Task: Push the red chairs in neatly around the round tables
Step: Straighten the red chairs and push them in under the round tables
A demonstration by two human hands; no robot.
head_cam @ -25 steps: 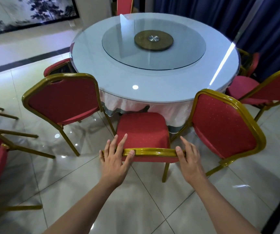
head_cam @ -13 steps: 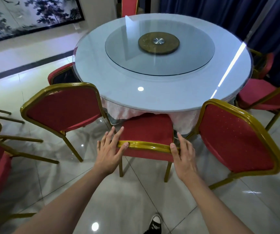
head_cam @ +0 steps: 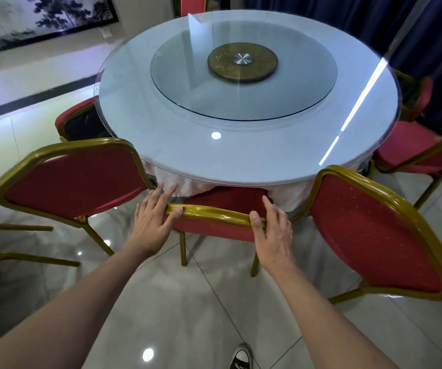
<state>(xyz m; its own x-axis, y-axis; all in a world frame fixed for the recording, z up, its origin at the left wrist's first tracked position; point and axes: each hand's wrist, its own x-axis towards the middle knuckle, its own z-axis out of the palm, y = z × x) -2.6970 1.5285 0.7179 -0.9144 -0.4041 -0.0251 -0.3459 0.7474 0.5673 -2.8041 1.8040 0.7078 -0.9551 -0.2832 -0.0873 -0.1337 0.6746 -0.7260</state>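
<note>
Your left hand (head_cam: 153, 222) and right hand (head_cam: 272, 227) lie flat, thumbs hooked, on the gold-framed red chair (head_cam: 216, 215), steering it squarely under the round glass-topped table (head_cam: 188, 155).

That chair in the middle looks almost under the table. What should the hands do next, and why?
Probably one more short push. Both hands, left hand and right hand, rest on the middle chair's gold top rail, and its seat is mostly under the round table, yet its back stands off the table edge.
</note>
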